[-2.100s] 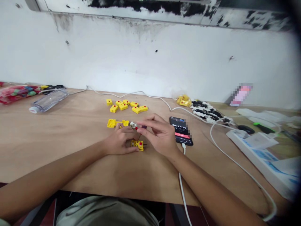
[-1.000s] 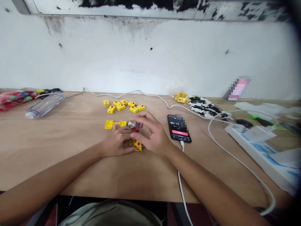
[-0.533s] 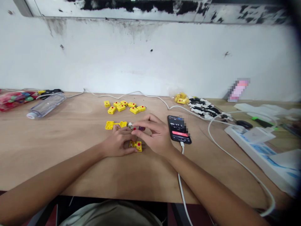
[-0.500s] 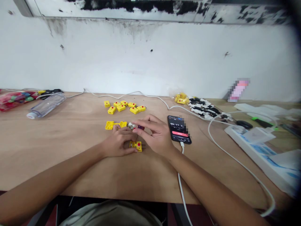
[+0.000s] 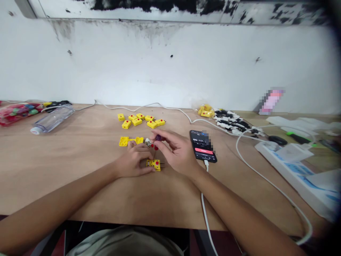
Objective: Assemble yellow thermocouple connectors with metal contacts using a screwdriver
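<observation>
A small yellow plug (image 5: 157, 165) with a red round spot and two thin pins pointing right lies on the table. My left hand (image 5: 135, 160) is closed on its left end, thumb along the near side. Above it my right hand (image 5: 177, 149) pinches the dark purple handle of a small screwdriver (image 5: 158, 138). The screwdriver stands nearly upright, its thin shaft running down to the plug; I cannot tell whether the tip sits in a screw. Beyond my left fingers are yellow plug shells (image 5: 124, 141) and a little pile of small metal and white parts (image 5: 147, 142).
Several yellow plugs (image 5: 137, 122) stand farther back. A phone (image 5: 204, 147) showing a timer lies right of my right hand, its white cable (image 5: 204, 209) running off the near edge. Farther right are bagged yellow parts (image 5: 206, 111) and a power strip (image 5: 293, 177). A clear bottle (image 5: 54, 119) lies left.
My right fingers have shifted on the screwdriver handle, and more of the purple handle now shows. My left hand and the plug have stayed in place.
</observation>
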A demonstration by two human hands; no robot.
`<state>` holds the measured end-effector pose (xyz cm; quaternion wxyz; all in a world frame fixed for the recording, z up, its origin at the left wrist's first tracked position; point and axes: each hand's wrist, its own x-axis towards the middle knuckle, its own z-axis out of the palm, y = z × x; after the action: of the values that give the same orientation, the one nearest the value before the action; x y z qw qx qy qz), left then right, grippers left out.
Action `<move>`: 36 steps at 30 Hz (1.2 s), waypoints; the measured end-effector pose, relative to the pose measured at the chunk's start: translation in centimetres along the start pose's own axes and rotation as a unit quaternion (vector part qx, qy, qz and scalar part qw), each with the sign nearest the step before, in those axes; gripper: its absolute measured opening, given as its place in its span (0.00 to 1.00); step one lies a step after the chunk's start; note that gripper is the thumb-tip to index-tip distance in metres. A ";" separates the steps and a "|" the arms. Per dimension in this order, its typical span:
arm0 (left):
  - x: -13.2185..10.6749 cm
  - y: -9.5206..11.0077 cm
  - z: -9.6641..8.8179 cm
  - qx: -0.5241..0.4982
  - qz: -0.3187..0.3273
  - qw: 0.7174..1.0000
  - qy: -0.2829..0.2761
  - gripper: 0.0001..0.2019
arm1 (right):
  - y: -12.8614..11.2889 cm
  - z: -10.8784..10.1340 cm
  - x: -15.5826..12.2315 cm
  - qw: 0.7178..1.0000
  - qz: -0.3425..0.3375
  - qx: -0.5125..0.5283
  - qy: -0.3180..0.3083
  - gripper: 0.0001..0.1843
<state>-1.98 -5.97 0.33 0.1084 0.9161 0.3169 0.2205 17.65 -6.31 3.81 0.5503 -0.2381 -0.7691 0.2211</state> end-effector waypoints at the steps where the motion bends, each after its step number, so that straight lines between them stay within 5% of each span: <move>1: 0.0 0.0 0.0 0.000 -0.001 1.000 -0.001 0.14 | 0.0 0.0 0.0 1.000 0.009 0.014 -0.012 0.17; 8: 0.1 0.1 -0.1 0.000 0.010 1.000 0.008 0.12 | 0.2 -0.2 0.2 1.000 -0.019 -0.002 0.008 0.13; 13: 0.1 0.1 0.0 -0.003 0.010 1.000 0.009 0.11 | 0.1 -0.7 0.4 0.997 0.028 0.039 -0.064 0.17; 19: 0.1 0.0 0.0 0.006 0.010 1.000 0.012 0.12 | 0.2 -0.6 0.3 1.000 0.004 0.007 0.002 0.12; 24: 0.1 0.0 0.0 0.000 0.010 1.000 0.002 0.13 | 0.0 -0.5 0.1 0.996 0.046 0.067 -0.048 0.16; 30: 0.2 0.1 0.0 0.006 0.000 1.000 0.007 0.13 | 0.2 -0.4 0.2 1.000 0.006 0.010 0.001 0.12; 36: 0.2 0.2 -0.1 0.001 -0.010 1.000 0.002 0.13 | 0.2 -0.4 0.1 0.998 0.029 0.043 -0.037 0.13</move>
<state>-1.77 -6.05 0.54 0.1094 0.9126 0.3262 0.2209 18.03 -6.06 3.86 0.5248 -0.2280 -0.7714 0.2786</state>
